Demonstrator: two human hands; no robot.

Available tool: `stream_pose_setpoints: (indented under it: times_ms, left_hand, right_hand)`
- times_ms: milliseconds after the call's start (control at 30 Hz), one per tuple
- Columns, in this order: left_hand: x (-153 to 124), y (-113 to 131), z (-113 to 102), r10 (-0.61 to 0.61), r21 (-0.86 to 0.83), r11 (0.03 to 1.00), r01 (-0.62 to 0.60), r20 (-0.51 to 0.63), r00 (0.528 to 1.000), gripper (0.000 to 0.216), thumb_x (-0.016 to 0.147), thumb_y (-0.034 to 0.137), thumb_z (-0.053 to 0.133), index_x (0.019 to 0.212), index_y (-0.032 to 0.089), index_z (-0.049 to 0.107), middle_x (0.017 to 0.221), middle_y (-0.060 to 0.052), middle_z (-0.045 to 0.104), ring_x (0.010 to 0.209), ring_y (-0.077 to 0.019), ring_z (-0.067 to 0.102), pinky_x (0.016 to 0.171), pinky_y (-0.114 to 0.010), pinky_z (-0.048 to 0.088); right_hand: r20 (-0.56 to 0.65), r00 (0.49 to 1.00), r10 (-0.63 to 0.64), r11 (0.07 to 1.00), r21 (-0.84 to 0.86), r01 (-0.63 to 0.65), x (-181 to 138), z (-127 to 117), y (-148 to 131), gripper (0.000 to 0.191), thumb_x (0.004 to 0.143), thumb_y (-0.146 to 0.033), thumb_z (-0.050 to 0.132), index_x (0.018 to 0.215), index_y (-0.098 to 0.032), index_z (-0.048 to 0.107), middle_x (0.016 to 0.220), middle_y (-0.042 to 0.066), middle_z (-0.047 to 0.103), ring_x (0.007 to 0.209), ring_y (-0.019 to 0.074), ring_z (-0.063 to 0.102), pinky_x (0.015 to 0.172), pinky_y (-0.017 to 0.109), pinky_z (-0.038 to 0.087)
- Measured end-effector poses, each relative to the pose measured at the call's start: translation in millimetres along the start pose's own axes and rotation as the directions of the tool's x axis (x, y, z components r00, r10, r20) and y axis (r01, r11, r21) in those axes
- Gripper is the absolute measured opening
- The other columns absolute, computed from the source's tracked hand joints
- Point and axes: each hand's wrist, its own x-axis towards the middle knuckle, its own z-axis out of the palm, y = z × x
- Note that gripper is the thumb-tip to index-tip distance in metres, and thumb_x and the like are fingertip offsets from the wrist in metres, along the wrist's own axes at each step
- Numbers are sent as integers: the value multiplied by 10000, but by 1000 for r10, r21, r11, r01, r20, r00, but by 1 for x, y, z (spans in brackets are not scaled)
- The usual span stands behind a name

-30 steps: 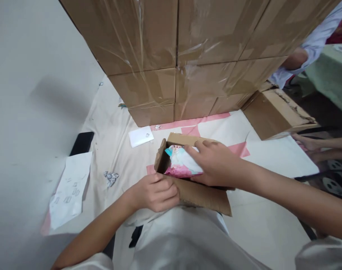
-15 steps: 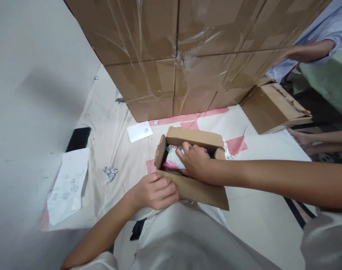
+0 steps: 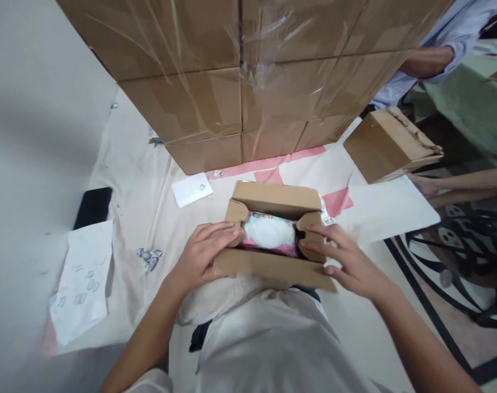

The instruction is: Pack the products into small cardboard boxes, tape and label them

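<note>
A small open cardboard box [image 3: 276,195] lies close to my body with its flaps up. Inside is a pack of wet wipes [image 3: 268,232], pink and teal with a white oval lid facing up. My left hand [image 3: 207,251] rests on the box's left end flap, fingers stretched out and pressing it inward. At the other end, my right hand [image 3: 346,262] is open, its spread fingers touching the right end flap. The long front flap leans out toward me.
Wrapped, stacked cartons [image 3: 199,103] stand just behind the box. A separate carton [image 3: 391,142] is at the right, near another person's hand [image 3: 426,185]. On the left lie a black phone-like object [image 3: 93,207], a paper sheet [image 3: 84,278], crumpled paper [image 3: 150,258] and a white card [image 3: 191,190].
My right hand has come off the wipes pack and moved to the right end flap. My left hand has shifted from the front corner onto the left end flap. Both end flaps now fold inward.
</note>
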Motion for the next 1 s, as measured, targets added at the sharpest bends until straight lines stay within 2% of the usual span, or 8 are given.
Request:
stream_pose_setpoints:
  times_ms: [100,167,233,367,467,667,800,1000]
  left_hand:
    - [1,-3,15,1,-105,994,1,19,1000,565,1048,532,419,1519,220,444,1184,-122,760,1159,-262,666,991,-430,450]
    - [0,-3,27,-156,-198,970,145,-44,987,530,1062,443,391,1550,237,388,1251,-119,739,1195,-255,644,1050,-456,425]
    - [0,-3,37,-380,-280,899,337,-114,918,558,1041,396,403,1579,272,321,1480,-142,595,1369,-269,538,1104,-474,414]
    - [11,-7,48,-574,-474,734,487,-49,818,813,945,518,450,1634,338,58,1708,-137,261,1520,-301,381,1103,-460,467]
    - [19,-13,45,-563,-534,713,455,-48,825,861,887,478,451,1627,322,40,1604,-131,398,1424,-290,494,1073,-453,502]
    - [29,0,15,-391,-68,914,400,112,914,460,894,227,426,1306,279,624,1371,-96,563,1417,-327,419,1208,-572,299]
    - [48,22,4,-371,289,895,339,61,927,345,948,223,450,1224,270,652,1487,-91,549,1464,-367,369,1185,-619,223]
    - [76,18,0,-427,393,867,307,268,863,536,982,399,512,1488,244,428,1575,-123,510,1433,-355,474,1140,-567,318]
  right_hand:
    - [-107,993,52,986,166,-34,-9,45,15,711,998,-754,277,1461,-310,583,1588,125,410,1441,356,442,1153,551,423]
    - [-211,963,166,963,243,-113,-1,59,20,849,929,-851,283,1575,-321,431,1664,121,295,1546,387,283,1234,613,290]
    - [-219,925,312,916,329,-231,12,63,25,991,885,-870,410,1662,-291,203,1705,148,218,1587,397,193,1252,642,227]
    - [-172,903,393,802,544,-245,38,64,34,1039,894,-747,562,1657,-270,44,1678,183,279,1493,337,417,1180,544,402]
    - [-292,878,379,826,536,-178,52,64,39,916,885,-708,542,1593,-255,177,1609,185,370,1434,315,478,1127,525,456]
    - [-334,935,121,967,252,-36,59,47,44,185,896,-323,497,974,-268,655,1161,95,721,1372,323,492,1191,624,343]
    - [-289,952,98,978,203,-39,52,42,44,283,928,-288,435,958,-262,715,1262,76,726,1433,330,438,1182,658,342]
    - [-314,941,124,967,251,-43,49,46,38,368,1011,-319,353,1030,-249,713,1347,86,698,1458,307,424,1197,638,340]
